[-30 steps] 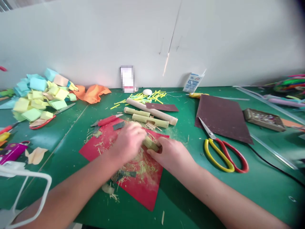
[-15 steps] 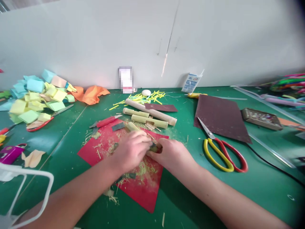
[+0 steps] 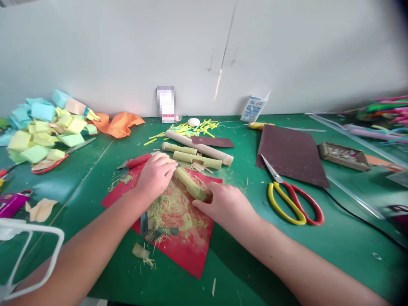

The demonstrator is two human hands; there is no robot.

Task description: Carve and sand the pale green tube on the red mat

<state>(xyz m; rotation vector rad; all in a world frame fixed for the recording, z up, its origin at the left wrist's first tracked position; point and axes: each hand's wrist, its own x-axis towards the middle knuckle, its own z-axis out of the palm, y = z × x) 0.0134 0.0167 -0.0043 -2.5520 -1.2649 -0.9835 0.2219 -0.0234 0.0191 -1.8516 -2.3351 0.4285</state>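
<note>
A short green bamboo piece (image 3: 190,184) lies slantwise on a red sheet (image 3: 188,246) strewn with pale shavings (image 3: 174,211). My right hand (image 3: 225,207) grips its near end with closed fingers. My left hand (image 3: 155,174) is curled shut over the far end of the piece; what it pinches there is hidden. A red-handled knife (image 3: 137,161) lies just left of that hand. Two more bamboo pieces (image 3: 196,160) and a wooden dowel (image 3: 199,147) lie behind.
Yellow and red scissors (image 3: 291,200) and a brown sandpaper sheet (image 3: 290,154) lie to the right. A heap of coloured paper squares (image 3: 44,130) and orange paper (image 3: 116,123) sit at the left. A white wire frame (image 3: 28,255) is at the near left edge.
My left hand slid back along the bamboo piece toward its far end, uncovering most of the piece. My right hand stayed on the near end.
</note>
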